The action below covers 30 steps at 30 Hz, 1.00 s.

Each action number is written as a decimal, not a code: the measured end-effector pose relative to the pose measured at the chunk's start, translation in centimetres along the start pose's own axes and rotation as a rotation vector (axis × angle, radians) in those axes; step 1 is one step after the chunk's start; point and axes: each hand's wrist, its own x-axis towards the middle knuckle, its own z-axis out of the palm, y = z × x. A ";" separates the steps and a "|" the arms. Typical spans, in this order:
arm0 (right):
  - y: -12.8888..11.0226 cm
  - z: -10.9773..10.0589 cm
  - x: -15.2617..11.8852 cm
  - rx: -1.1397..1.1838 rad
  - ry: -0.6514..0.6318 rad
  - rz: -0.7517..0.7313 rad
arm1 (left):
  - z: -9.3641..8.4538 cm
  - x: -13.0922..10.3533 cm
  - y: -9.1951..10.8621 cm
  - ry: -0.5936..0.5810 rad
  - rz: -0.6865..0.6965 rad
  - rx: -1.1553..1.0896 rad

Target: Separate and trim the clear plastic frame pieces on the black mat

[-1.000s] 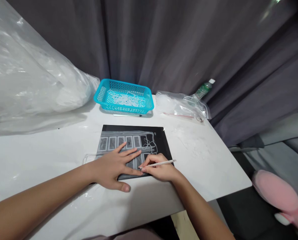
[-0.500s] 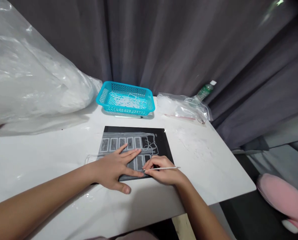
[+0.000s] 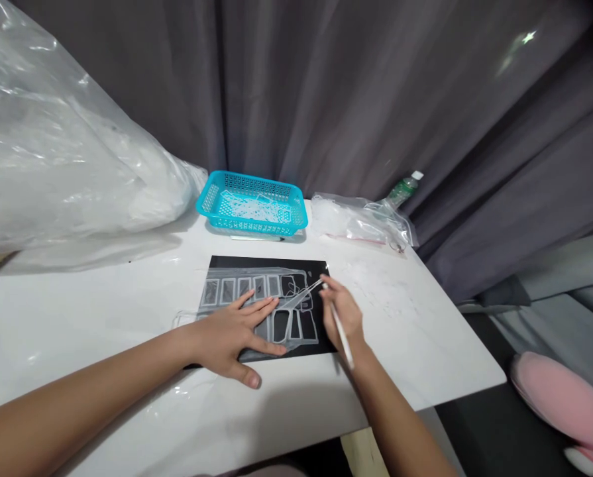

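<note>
My left hand (image 3: 229, 334) lies flat with fingers spread on a translucent plastic sheet (image 3: 303, 331) with rows of rectangular frames. Beneath the sheet is a black board (image 3: 323, 265). My right hand (image 3: 343, 311) is closed at the board's right side. Its fingertips pinch the end of a thin translucent strip (image 3: 301, 296), which stretches up and right from the sheet. A slim white pen-like tool (image 3: 343, 338) is also held in this hand, its lower end pointing toward my wrist. My left palm and fingers cover part of the frames.
Behind the board stands a blue basket (image 3: 251, 225) with clear scraps in it. A thin pen-like stick (image 3: 256, 238) lies before it. Clear plastic bags (image 3: 360, 222) and a green bottle (image 3: 404, 190) are at the back right. A large plastic bag (image 3: 77, 172) fills the left.
My right hand has moved up and right from the sheet's lower part, lifting a thin strip. The white tool has swung to point down toward my wrist. My left hand stays put.
</note>
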 end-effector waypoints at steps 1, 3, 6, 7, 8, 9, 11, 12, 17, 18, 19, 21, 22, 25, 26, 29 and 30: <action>0.7 -0.6 0.2 -0.027 0.088 0.101 | 0.1 0.0 -0.1 0.001 0.007 0.007; 2.2 -2.1 0.4 -0.096 0.221 0.302 | 0.3 0.0 -0.2 0.000 0.024 0.032; 3.8 -4.3 0.1 -0.206 0.167 0.445 | 0.5 0.0 -0.2 0.023 0.042 0.082; 4.0 -4.8 0.0 -0.224 0.110 0.436 | 0.5 0.0 -0.1 0.039 0.043 0.098; 4.0 -5.1 0.0 -0.217 0.052 0.417 | 0.4 0.0 0.0 0.056 0.042 0.111; 3.8 -5.2 0.1 -0.177 -0.009 0.405 | 0.2 -0.2 0.2 0.067 0.037 0.122; 2.7 -4.9 0.7 0.011 -0.143 0.424 | -0.4 -0.6 0.6 0.067 0.027 0.138; 1.8 -4.5 1.2 0.150 -0.230 0.443 | -0.8 -1.0 0.8 0.057 0.020 0.142; -3.2 -1.1 2.9 0.726 -0.614 0.405 | -1.3 -3.2 0.6 0.009 -0.028 0.153; -3.8 -0.4 2.9 0.764 -0.654 0.385 | -1.1 -3.5 0.5 0.009 -0.036 0.153; -4.3 0.2 2.9 0.781 -0.683 0.373 | -0.9 -3.7 0.3 0.011 -0.040 0.151; -4.9 1.1 2.6 0.779 -0.718 0.369 | -0.4 -3.9 0.0 0.015 -0.038 0.145; -4.9 1.3 2.4 0.773 -0.727 0.373 | -0.3 -3.9 -0.1 0.017 -0.034 0.141; -5.0 1.5 2.1 0.769 -0.757 0.383 | 0.0 -3.9 -0.3 0.026 -0.019 0.133; -5.0 1.4 2.0 0.768 -0.767 0.378 | 0.0 -3.9 -0.3 0.030 -0.017 0.130; -5.1 1.4 2.0 0.756 -0.788 0.368 | 0.1 -4.0 -0.4 0.057 -0.010 0.115; -5.1 1.4 2.1 0.754 -0.790 0.372 | 0.1 -4.0 -0.5 0.066 -0.007 0.107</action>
